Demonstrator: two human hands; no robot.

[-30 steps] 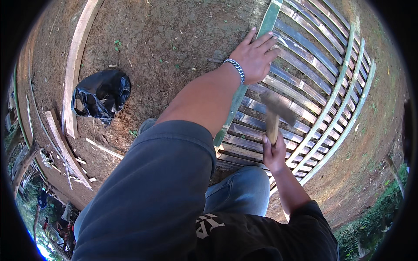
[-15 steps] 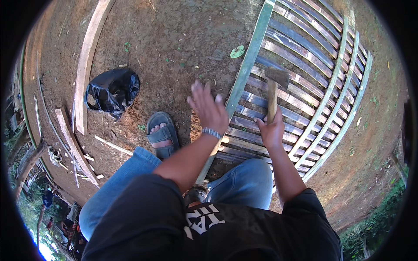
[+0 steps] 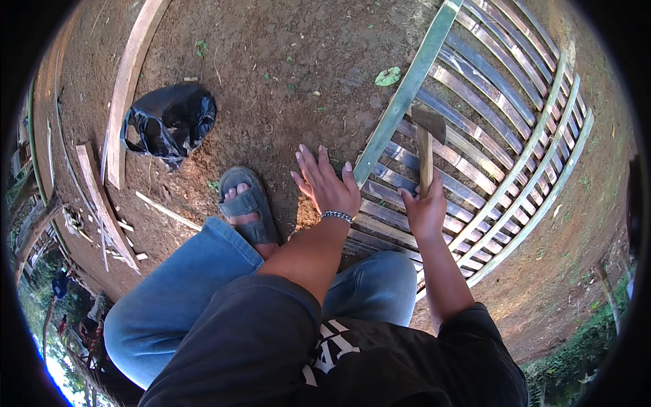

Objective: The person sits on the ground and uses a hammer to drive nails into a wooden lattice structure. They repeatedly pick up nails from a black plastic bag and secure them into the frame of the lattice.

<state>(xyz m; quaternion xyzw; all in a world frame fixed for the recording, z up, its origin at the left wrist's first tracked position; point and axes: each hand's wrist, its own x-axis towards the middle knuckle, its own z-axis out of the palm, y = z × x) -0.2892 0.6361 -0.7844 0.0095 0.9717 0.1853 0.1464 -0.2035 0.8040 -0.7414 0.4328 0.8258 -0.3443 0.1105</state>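
Note:
My right hand point(image 3: 426, 207) is closed around the wooden handle of a hatchet point(image 3: 426, 152). Its dark, broad metal head is up, above the slats of a bamboo panel point(image 3: 468, 163). Along the panel's left side runs a long greenish bamboo strip point(image 3: 411, 85). Beside the near end of that strip is my left hand point(image 3: 330, 186), palm down with fingers stretched and spread, holding nothing. A chain bracelet circles that wrist. Whether the palm touches the strip cannot be made out.
A black plastic bag point(image 3: 173, 122) lies on the bare soil at left. Nearby are a long wooden plank point(image 3: 129, 88), a shorter board point(image 3: 105, 203) and a thin strip point(image 3: 168, 211). My sandalled foot point(image 3: 247, 203) is planted left of the panel. Green plants point(image 3: 576, 366) grow at lower right.
My left hand has come slightly down and closer to the right hand. The panel appears farther right and the bag farther left as the view shifts. The hatchet stays in my right hand.

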